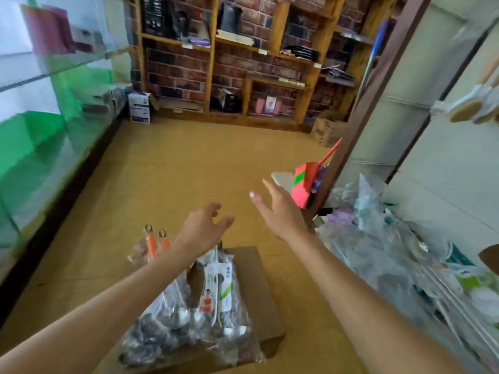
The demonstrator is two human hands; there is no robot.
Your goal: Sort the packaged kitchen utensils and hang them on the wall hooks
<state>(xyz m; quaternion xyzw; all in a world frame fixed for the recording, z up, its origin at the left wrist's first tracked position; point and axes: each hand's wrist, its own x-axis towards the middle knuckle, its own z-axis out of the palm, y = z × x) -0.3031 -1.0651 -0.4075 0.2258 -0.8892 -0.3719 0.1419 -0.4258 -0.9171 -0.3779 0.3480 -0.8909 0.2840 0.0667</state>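
Note:
Both my arms reach forward over the floor. My left hand (205, 225) is relaxed with loosely spread fingers and holds nothing. My right hand (280, 209) is held out with straight fingers, also empty. Below them a bundle of packaged metal ladles and spoons (199, 314) in clear plastic lies on a cardboard box (259, 298). Two packaged utensils with orange handles (156, 244) lie on the floor just left of my left wrist. More packaged utensils (391, 255) are heaped at the right. Wooden-ended utensils (469, 109) hang on the white wall at the upper right.
A glass display counter (54, 130) runs along the left. Wooden shelves (243, 44) against a brick wall stand at the back, with small boxes (139, 106) at their foot. A red dustpan (307, 182) leans by a brown door frame (359, 112). Tan floor (189, 171) lies between.

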